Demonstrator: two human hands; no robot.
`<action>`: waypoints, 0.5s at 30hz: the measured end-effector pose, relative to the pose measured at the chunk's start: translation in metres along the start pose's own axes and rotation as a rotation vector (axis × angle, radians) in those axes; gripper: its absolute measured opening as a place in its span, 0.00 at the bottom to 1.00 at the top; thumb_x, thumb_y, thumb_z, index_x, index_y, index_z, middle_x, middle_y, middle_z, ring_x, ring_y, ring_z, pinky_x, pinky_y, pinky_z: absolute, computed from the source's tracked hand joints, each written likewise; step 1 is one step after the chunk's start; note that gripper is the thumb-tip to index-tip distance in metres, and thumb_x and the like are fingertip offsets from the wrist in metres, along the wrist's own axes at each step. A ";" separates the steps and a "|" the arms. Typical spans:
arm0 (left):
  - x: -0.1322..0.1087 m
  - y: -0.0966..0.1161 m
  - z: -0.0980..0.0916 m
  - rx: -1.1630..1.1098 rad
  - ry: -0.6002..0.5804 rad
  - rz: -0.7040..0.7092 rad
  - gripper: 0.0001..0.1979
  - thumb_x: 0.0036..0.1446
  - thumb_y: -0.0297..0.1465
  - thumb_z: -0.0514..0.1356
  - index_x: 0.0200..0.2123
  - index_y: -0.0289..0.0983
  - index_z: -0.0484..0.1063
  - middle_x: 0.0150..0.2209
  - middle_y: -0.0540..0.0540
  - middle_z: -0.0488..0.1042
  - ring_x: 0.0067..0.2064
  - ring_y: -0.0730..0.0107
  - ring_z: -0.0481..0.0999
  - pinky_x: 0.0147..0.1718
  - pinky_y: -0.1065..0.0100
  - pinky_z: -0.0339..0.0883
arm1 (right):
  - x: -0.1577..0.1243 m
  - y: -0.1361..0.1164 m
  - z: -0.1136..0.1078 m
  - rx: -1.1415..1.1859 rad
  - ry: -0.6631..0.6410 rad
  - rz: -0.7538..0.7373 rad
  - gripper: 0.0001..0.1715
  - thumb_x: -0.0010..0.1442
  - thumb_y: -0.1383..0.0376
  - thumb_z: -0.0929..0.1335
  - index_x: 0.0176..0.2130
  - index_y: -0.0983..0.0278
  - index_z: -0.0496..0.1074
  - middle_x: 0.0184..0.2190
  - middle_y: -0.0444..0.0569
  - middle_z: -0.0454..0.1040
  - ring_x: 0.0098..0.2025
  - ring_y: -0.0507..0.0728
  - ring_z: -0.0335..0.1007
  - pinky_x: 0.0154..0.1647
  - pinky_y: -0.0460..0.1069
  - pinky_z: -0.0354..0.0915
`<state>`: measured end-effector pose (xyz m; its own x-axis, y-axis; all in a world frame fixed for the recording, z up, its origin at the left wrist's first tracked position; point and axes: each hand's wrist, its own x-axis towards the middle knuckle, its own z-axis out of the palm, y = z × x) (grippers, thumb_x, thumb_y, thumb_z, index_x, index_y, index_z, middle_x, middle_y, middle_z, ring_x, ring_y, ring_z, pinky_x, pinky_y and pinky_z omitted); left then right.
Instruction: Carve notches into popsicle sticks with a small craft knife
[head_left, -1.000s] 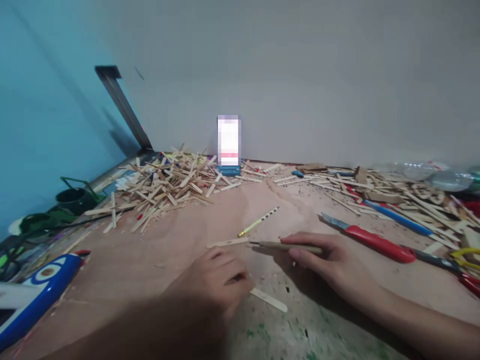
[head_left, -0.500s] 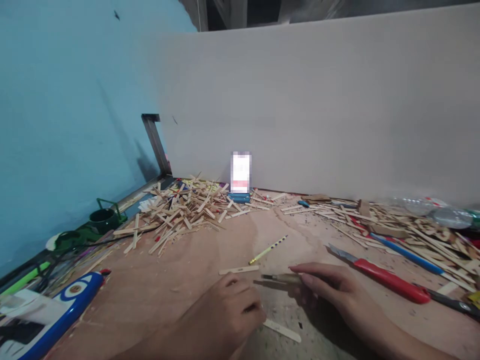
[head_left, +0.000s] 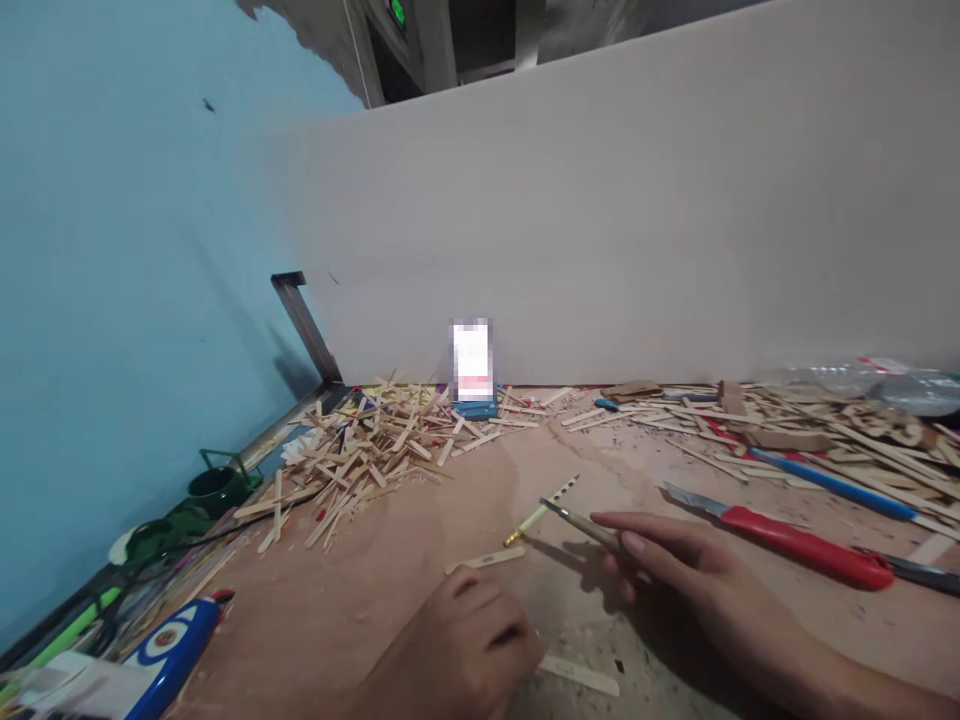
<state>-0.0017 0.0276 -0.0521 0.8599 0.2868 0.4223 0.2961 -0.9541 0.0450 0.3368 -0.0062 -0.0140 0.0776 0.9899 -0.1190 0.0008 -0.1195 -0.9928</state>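
My left hand (head_left: 476,640) is closed, low in the middle of the wooden tabletop. A pale craft stick (head_left: 579,675) lies flat and runs in under its right side; the fingers' hold on it is partly hidden. My right hand (head_left: 675,575) pinches a slim wooden-handled tool (head_left: 585,522) with a dark metal tip. The tool is raised off the table, tip up and to the left, and its shadow falls below. Behind that tip lies a yellow pencil with dark spots (head_left: 525,525). Just beyond my left knuckles rests another craft stick (head_left: 486,560).
A red-handled knife (head_left: 806,545) lies right of my right hand, near a blue rod (head_left: 836,485). Heaps of craft sticks (head_left: 382,440) and wood scraps (head_left: 847,430) line the back. A lit phone (head_left: 472,362) leans on the board. At left are a blue-and-white object (head_left: 166,645) and a green cup (head_left: 215,485).
My right hand has lifted the tool's tip from nearly level to a tilt pointing up and left. My left hand keeps its place by the craft stick. The camera view has shifted and tilted.
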 end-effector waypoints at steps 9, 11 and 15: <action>0.000 0.000 0.002 -0.005 0.017 -0.003 0.04 0.84 0.27 0.75 0.55 0.37 0.84 0.49 0.49 0.86 0.46 0.64 0.87 0.53 0.58 0.90 | 0.004 0.006 0.004 0.172 0.015 -0.090 0.46 0.56 0.21 0.89 0.43 0.56 0.87 0.48 0.57 0.93 0.49 0.69 0.90 0.58 0.64 0.88; 0.000 0.001 -0.001 -0.022 0.010 -0.014 0.05 0.83 0.26 0.74 0.55 0.38 0.84 0.48 0.50 0.86 0.45 0.64 0.86 0.54 0.58 0.87 | 0.003 0.003 -0.001 0.161 0.011 -0.080 0.36 0.58 0.32 0.92 0.46 0.56 0.94 0.58 0.61 0.94 0.62 0.71 0.91 0.67 0.63 0.87; 0.001 0.003 -0.008 -0.055 0.001 -0.038 0.14 0.75 0.18 0.71 0.56 0.40 0.81 0.48 0.48 0.87 0.45 0.62 0.85 0.57 0.58 0.79 | 0.003 0.000 -0.004 0.227 -0.075 -0.010 0.33 0.60 0.51 0.88 0.62 0.56 0.97 0.63 0.63 0.94 0.46 0.66 0.94 0.47 0.58 0.87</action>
<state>-0.0035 0.0237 -0.0444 0.8483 0.3226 0.4199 0.3050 -0.9459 0.1105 0.3412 -0.0035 -0.0145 0.0050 0.9949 -0.1008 -0.2234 -0.0972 -0.9699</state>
